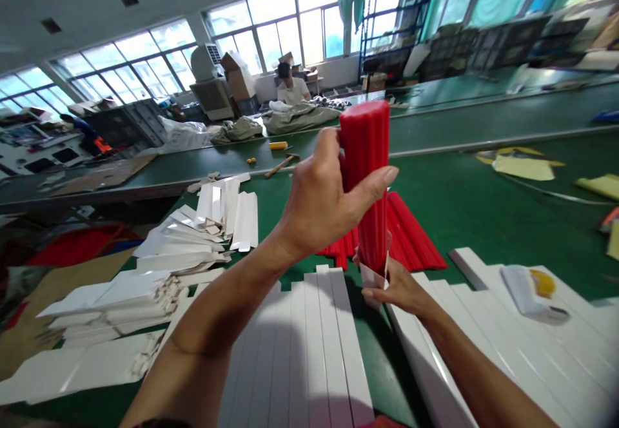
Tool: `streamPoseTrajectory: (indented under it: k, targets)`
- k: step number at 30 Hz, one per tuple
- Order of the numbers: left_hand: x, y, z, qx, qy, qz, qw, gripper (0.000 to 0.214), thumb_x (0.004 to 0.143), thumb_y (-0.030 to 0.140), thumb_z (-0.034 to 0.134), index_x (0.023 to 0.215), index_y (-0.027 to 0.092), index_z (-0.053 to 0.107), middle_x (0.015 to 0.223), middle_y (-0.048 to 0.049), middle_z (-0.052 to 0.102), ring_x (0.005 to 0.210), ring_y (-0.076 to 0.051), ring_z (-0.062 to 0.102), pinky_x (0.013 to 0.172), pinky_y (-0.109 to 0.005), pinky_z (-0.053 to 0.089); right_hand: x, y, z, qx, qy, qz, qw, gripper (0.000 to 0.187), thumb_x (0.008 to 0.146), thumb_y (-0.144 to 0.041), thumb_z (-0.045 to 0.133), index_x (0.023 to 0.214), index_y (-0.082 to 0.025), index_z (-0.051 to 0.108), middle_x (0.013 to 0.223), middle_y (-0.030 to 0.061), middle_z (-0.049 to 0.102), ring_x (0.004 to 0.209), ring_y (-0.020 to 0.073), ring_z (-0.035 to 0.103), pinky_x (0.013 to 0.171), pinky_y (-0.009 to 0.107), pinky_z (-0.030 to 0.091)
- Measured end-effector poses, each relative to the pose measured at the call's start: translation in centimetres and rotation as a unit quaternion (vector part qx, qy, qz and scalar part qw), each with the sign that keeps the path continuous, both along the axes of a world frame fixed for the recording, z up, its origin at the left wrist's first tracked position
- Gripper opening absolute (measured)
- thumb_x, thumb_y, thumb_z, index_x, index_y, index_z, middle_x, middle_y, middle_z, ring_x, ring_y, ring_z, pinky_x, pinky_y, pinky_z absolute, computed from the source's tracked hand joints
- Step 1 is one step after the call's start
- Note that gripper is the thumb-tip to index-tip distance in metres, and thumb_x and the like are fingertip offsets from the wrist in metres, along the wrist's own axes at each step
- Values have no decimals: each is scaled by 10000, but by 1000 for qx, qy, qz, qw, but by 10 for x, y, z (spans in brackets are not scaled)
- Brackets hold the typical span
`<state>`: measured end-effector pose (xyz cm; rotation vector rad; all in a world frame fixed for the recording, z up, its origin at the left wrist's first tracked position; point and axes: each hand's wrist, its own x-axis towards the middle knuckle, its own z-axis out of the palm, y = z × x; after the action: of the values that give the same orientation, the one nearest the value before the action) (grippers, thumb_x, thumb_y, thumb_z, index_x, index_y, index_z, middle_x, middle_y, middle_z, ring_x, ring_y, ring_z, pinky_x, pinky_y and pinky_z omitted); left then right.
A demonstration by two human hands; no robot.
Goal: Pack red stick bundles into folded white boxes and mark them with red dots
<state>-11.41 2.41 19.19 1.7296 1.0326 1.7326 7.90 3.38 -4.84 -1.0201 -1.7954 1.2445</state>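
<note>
My left hand (324,196) is wrapped round the upper part of a red bundle of long ribbed plastic pieces (366,138), which stands nearly upright. At its lower end, my right hand (401,289) grips a narrow white carton (372,278) whose open mouth surrounds the bundle's foot. How deep the bundle sits in it, I cannot tell. Behind lie more red ribbed pieces (413,231) on the green tabletop (459,215). Long white cartons lie side by side in a left row (294,344) and a right row (503,350).
Flattened white cartons (111,299) are stacked at left. A white object with a yellow round part (534,291) rests on the right row. Farther back are a hammer (281,166), a yellow cylinder (278,145) and yellow sheets (525,167). A person (291,86) sits beyond the far table.
</note>
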Motion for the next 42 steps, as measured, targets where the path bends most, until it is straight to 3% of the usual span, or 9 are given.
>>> streamPoseTrajectory:
  k: [5, 8, 12, 15, 19, 24, 29, 35, 42]
  targets:
    - [21, -6, -57, -36, 274, -47, 960, 361, 751, 438, 780, 948, 180, 622, 922, -79, 628, 896, -280, 616, 851, -496, 525, 13, 4, -5, -8, 4, 11, 1000, 574, 670, -509, 811, 1081, -156, 623, 949, 79, 694, 945, 297, 658, 876, 446, 540]
    - [24, -9, -96, -74, 342, -74, 934, 468, 729, 546, 760, 987, 166, 670, 1140, -151, 577, 1106, -346, 534, 975, -556, 460, 20, 1, -6, -35, 64, 30, 997, 602, 686, -468, 810, 1167, -169, 607, 1074, 93, 690, 1031, 293, 647, 946, 451, 518]
    - [24, -10, -131, -181, 167, -152, 957, 654, 850, 618, 586, 1355, 205, 550, 1342, -168, 493, 1114, -280, 576, 974, -461, 494, 28, -1, 0, -65, 89, 43, 993, 679, 693, -446, 812, 1261, -168, 564, 1157, 106, 666, 1058, 288, 643, 961, 457, 515]
    - [31, -4, -145, -244, 0, -159, 957, 583, 969, 591, 350, 1391, 233, 530, 1357, -139, 542, 1141, -245, 593, 1008, -410, 475, 30, 2, 8, -61, 74, 60, 994, 714, 682, -457, 820, 1283, -169, 565, 1190, 113, 653, 1144, 308, 605, 1010, 485, 483]
    - [52, 1, -162, -271, -109, -191, 937, 558, 920, 576, 506, 1316, 196, 611, 1334, -111, 614, 1314, -263, 498, 1165, -388, 319, 23, -3, 17, -53, 77, 28, 995, 784, 685, -444, 822, 1350, -173, 508, 1233, 124, 638, 1156, 305, 606, 1024, 493, 474]
    - [77, -5, -177, -260, -190, -192, 927, 536, 920, 475, 570, 1396, 233, 517, 1293, -78, 626, 1249, -238, 551, 1123, -367, 364, 5, -24, 21, -27, 215, -144, 966, 803, 685, -548, 792, 1353, -226, 484, 1418, 137, 528, 1298, 317, 518, 1054, 441, 465]
    - [91, -9, -177, -237, -210, -195, 928, 434, 943, 399, 545, 1321, 192, 590, 1238, -96, 628, 1213, -232, 556, 1089, -331, 388, -8, -23, 21, -65, 299, -285, 908, 642, 847, -717, 460, 1224, -215, 593, 1302, 127, 623, 1319, 307, 496, 1092, 461, 427]
    - [95, -13, -175, -257, -191, -197, 926, 493, 872, 325, 623, 1343, 201, 551, 1288, -87, 594, 1219, -230, 547, 1086, -320, 386, -10, -17, 29, -14, 293, -260, 920, 372, 904, -475, 518, 1134, -199, 614, 1166, 87, 681, 1096, 263, 629, 909, 367, 515]
    - [103, -7, -179, -253, -257, -191, 913, 319, 920, 374, 508, 1141, 199, 658, 1172, -70, 646, 1168, -219, 572, 1061, -325, 401, -8, -11, 43, 98, 237, -357, 898, 160, 876, -293, 548, 970, -218, 654, 971, 35, 693, 897, 205, 621, 835, 323, 482]
